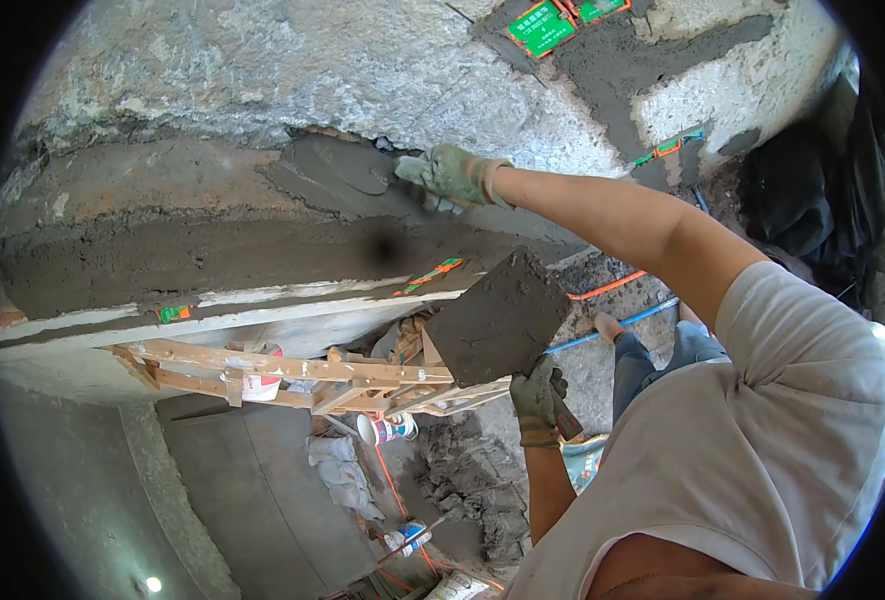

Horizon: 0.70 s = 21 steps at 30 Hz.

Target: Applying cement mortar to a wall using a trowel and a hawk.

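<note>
My right hand point(452, 177), in a grey-green work glove, reaches out to the wall point(172, 85). Its fingers are closed round the handle of a trowel, mostly hidden by the glove; the mortar-smeared blade point(347, 172) is hard to tell from the wet grey mortar it lies against. Lower down, my gloved left hand point(536, 400) grips a plasterer's hawk by its wooden handle point(566, 418). Dark mortar coats the hawk's square board point(497, 325), held below the fresh mortar band point(162, 255).
Green electrical boxes point(542, 28) sit in mortared channels in the wall. A wooden ladder point(282, 362) lies beyond the hawk, near a white bucket point(387, 429) and sacks point(340, 470). A blue pipe point(612, 325) runs by my feet; black plastic sheeting point(792, 190) hangs at right.
</note>
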Tool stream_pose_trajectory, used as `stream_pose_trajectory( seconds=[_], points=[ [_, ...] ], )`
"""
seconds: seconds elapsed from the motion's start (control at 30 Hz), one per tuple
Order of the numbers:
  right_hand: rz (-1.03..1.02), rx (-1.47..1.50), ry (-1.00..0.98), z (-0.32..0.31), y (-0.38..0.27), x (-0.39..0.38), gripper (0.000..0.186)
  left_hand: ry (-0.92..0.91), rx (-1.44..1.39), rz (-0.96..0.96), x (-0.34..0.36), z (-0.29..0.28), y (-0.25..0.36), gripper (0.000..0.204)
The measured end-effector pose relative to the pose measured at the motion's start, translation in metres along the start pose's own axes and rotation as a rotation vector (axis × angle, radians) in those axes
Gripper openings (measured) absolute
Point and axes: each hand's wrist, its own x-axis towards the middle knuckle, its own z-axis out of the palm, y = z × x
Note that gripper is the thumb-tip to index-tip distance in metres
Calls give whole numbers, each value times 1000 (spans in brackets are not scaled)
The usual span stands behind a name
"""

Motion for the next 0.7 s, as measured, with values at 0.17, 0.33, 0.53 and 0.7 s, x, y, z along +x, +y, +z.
stream_pose_trajectory(
  seconds=[0.17,0.33,0.53,0.7],
  points=[
    [220,497,-196,18,23,-12,53,-19,24,4,3,12,5,21],
    [87,629,-225,42,-65,-55,39,-19,10,0,-8,11,4,21],
    [311,761,-142,47,-108,-54,39,-64,-43,-13,1,9,-3,21],
    [284,561,-195,49,-79,-79,41,2,2,-16,-7,4,3,21]
  ],
)
